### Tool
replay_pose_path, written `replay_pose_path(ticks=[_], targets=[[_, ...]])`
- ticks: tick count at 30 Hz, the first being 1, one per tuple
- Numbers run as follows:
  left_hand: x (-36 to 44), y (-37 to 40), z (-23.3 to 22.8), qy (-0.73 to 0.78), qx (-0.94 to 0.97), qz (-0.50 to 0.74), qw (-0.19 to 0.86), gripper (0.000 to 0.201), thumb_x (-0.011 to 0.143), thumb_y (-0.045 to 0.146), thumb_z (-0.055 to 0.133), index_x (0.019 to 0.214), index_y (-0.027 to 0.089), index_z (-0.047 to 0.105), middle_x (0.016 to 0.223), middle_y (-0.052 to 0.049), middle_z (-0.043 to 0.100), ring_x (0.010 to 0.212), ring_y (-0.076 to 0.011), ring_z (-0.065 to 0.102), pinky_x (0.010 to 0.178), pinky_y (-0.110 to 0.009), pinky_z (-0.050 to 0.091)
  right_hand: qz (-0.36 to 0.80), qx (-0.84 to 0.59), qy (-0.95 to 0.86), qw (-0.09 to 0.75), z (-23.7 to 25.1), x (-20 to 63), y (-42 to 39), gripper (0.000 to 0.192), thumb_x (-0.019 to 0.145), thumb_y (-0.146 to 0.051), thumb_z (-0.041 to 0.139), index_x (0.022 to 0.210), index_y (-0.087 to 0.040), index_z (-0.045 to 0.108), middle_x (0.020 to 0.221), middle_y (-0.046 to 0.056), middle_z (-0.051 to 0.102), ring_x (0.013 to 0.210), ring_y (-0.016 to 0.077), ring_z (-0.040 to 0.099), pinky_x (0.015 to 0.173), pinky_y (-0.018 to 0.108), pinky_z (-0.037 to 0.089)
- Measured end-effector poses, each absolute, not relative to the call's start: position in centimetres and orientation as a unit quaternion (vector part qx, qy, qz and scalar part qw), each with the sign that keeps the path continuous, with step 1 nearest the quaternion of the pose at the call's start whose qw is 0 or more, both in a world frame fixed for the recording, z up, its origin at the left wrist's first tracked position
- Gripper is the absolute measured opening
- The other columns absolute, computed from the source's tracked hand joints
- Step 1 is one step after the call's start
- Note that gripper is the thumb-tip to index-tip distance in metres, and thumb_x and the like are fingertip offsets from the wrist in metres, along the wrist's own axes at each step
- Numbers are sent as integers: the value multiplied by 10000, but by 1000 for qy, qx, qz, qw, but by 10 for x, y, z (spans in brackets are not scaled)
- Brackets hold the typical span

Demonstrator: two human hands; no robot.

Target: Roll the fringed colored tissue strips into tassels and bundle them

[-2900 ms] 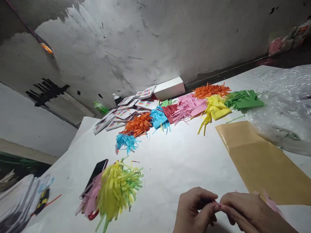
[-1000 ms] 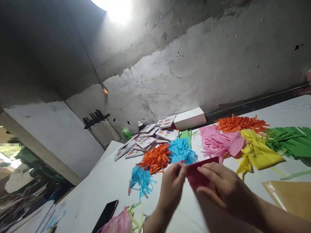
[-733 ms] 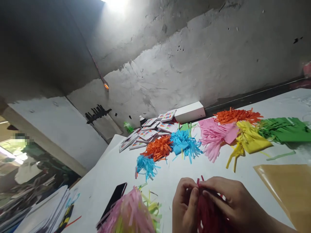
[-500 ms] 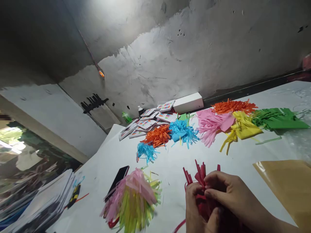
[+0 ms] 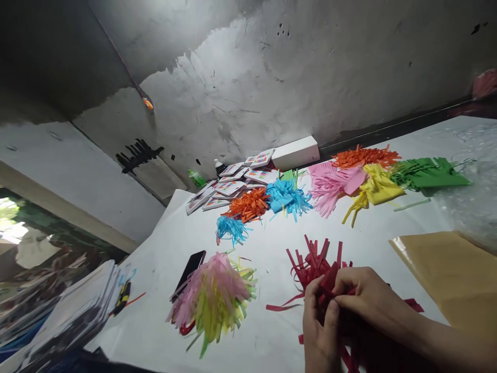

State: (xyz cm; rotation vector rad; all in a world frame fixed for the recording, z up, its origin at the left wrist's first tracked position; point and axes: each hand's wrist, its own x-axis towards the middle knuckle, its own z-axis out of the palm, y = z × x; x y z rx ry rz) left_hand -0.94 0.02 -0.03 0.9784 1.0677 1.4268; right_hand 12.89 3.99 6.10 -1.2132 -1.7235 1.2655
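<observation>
Dark red fringed paper (image 5: pixel 310 264) sits between my two hands at the lower right, its cut strips fanning out over the white table. My left hand (image 5: pixel 320 324) is closed round the paper, thumb on top. The fingers of my right hand (image 5: pixel 359 290) pinch the same paper beside the left thumb. Part of the paper under my hands is in shadow. To the left lies a pink, yellow and green tassel bunch (image 5: pixel 217 295), partly over a black phone (image 5: pixel 190 272).
Fringed paper in orange (image 5: pixel 248 204), blue (image 5: pixel 289 197), pink (image 5: pixel 336 184), yellow (image 5: pixel 378 186) and green (image 5: pixel 430 173) lies farther back. Behind are printed packets (image 5: pixel 231 187) and a white box (image 5: pixel 295 153). Brown paper (image 5: pixel 446 280) is at right; a yellow-black cutter (image 5: pixel 123 298) at left.
My hands have come closer together on the red paper. More of its strips now spread out above and to the left. The whole view has shifted slightly.
</observation>
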Motion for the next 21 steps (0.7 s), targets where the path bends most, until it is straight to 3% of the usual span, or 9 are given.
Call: replay_pose_path(ticks=[3, 7, 11, 15, 18, 21], targets=[[-12, 1, 10, 465, 424, 582, 515, 497, 899, 553, 677, 1249, 201, 693, 1236, -157, 720, 1178, -326, 664, 1029, -424, 522, 521, -446, -652, 323, 60, 133, 46, 77, 738, -183, 592, 680, -170, 640, 699, 2, 693, 664, 151, 612, 567, 220, 427], [-19, 4, 25, 486, 477, 541, 493, 417, 964, 540, 585, 1149, 206, 751, 1188, -126, 734, 1132, -301, 667, 1013, -416, 519, 538, -402, -680, 293, 61, 145, 55, 196, 840, -286, 622, 725, -165, 727, 697, 13, 711, 656, 169, 636, 575, 235, 457], [-20, 5, 36, 469, 506, 513, 512, 396, 1005, 503, 526, 1154, 217, 756, 1207, -106, 729, 1140, -283, 658, 1019, -406, 511, 437, -409, -718, 355, 61, 151, 50, 216, 959, -294, 507, 904, -184, 685, 872, 53, 705, 797, 198, 630, 728, 306, 490], [-14, 4, 37, 449, 460, 517, 565, 425, 984, 537, 554, 1152, 201, 753, 1207, -120, 742, 1166, -296, 662, 1028, -418, 521, 353, -363, -773, 381, 58, 145, 33, 232, 968, -205, 423, 866, -199, 631, 943, 75, 623, 840, 206, 565, 780, 344, 476], [-10, 1, 28, 478, 391, 528, 583, 491, 936, 585, 612, 1214, 201, 737, 1304, -131, 713, 1257, -310, 627, 1082, -424, 499, 297, -367, -804, 362, 55, 139, 23, 147, 933, -146, 493, 918, -187, 633, 1023, 89, 599, 926, 229, 569, 834, 381, 490], [-6, -3, 19, 501, 348, 539, 580, 557, 940, 629, 565, 1291, 221, 709, 1339, -125, 701, 1292, -311, 614, 1107, -435, 489, 274, -393, -800, 362, 52, 137, 20, 185, 942, -118, 462, 886, -179, 627, 1018, 94, 584, 947, 248, 561, 855, 425, 485]])
